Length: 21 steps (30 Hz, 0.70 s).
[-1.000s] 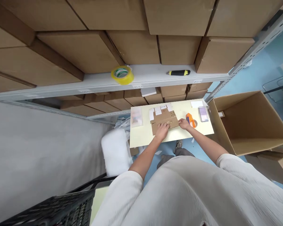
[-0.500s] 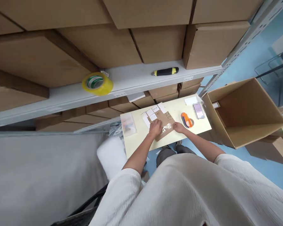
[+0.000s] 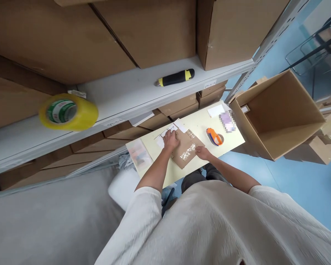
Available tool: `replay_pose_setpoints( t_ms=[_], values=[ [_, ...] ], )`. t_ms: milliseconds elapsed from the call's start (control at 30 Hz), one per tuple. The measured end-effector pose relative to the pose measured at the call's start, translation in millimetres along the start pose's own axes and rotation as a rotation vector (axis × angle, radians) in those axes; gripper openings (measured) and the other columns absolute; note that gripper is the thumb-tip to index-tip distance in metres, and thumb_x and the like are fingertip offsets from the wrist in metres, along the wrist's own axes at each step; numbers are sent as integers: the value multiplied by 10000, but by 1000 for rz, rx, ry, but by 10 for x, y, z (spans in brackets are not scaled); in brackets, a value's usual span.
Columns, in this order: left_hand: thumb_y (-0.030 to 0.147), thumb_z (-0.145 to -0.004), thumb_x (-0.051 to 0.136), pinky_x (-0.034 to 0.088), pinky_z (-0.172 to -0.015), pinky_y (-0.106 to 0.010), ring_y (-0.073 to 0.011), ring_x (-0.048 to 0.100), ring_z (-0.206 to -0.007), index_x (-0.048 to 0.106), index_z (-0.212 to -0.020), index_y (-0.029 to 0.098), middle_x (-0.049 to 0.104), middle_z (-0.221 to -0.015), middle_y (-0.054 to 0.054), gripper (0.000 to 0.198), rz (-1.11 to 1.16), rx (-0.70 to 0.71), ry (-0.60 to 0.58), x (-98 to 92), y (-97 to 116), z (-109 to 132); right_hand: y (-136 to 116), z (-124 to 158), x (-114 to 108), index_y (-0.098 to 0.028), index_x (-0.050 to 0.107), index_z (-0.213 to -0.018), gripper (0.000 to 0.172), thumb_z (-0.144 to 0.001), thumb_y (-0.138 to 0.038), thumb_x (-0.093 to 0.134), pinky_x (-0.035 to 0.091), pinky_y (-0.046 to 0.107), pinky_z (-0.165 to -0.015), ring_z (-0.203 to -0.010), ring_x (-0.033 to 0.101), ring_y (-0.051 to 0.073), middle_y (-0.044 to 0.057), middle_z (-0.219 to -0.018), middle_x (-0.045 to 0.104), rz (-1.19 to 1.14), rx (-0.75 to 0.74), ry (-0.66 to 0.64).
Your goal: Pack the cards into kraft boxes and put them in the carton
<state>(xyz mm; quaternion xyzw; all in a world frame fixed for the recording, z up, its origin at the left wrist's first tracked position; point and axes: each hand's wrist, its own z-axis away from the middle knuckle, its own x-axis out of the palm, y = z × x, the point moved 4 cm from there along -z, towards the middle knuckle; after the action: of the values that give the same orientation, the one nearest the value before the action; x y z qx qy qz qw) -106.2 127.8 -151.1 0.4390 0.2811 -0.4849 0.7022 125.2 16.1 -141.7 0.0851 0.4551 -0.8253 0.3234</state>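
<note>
A flat brown cardboard package (image 3: pixel 185 144) with shiny strips of clear tape lies on the cream tabletop (image 3: pixel 157 170). My left hand (image 3: pixel 171 140) rests at its far left edge, fingers spread over the white paper slips (image 3: pixel 168 129). My right hand (image 3: pixel 202 152) is closed at the package's right edge, thumb and fingers pinched there. What lies between those fingertips is too small to see fully. Right of the package sits an orange tape dispenser (image 3: pixel 215 136), touched by neither hand.
A shelf (image 3: pixel 132 86) above the table's far side carries cardboard boxes (image 3: pixel 154 33), a yellow tape roll (image 3: pixel 71 112) and a black-and-yellow utility knife (image 3: pixel 176 77). A large open carton (image 3: pixel 285 121) stands at the right. A clear plastic packet (image 3: pixel 139 154) lies on the left tabletop.
My left hand has shifted from the package's middle onto the paper slips at its far left. My right hand stays at the right edge. The view has moved closer to the shelf.
</note>
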Motion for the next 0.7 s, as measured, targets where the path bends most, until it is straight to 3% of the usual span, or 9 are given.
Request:
replay_pose_setpoints(
  t_ms=[200,367,567,700],
  values=[
    [418,-743,849,137,-1339,-694,-457,133,-1704,482,-1467,223,153,-1828,-244,836,-84,-22,-80,-25,-43,-190,12,2,-47,-258,774,-978,172,-882,-163,667,597,443,-1035,-1133,728,278,50,-1104,788,2,64,-21],
    [516,-693,876,229,-1303,-661,-458,252,-1642,479,-1431,236,263,-1766,-238,883,-115,-47,-92,-96,-89,-203,14,-26,-75,-247,783,-1130,266,-886,-165,713,593,439,-1061,-1187,736,295,84,-1265,780,27,85,-21],
    [635,-764,831,354,-1221,-614,-463,375,-1549,452,-1433,248,335,-1707,-225,861,-29,-257,-23,-39,-278,238,-40,-74,-122,-215,746,-1308,401,-911,-208,685,557,443,-1099,-1251,691,315,142,-1440,687,257,28,29],
    [586,-838,799,382,-1216,-585,-452,447,-1501,438,-1431,236,353,-1687,-220,777,47,-391,17,81,-459,668,-135,-205,-162,-182,739,-1338,445,-901,-193,654,470,490,-1207,-1428,542,342,174,-1463,646,316,-121,66]
  ],
)
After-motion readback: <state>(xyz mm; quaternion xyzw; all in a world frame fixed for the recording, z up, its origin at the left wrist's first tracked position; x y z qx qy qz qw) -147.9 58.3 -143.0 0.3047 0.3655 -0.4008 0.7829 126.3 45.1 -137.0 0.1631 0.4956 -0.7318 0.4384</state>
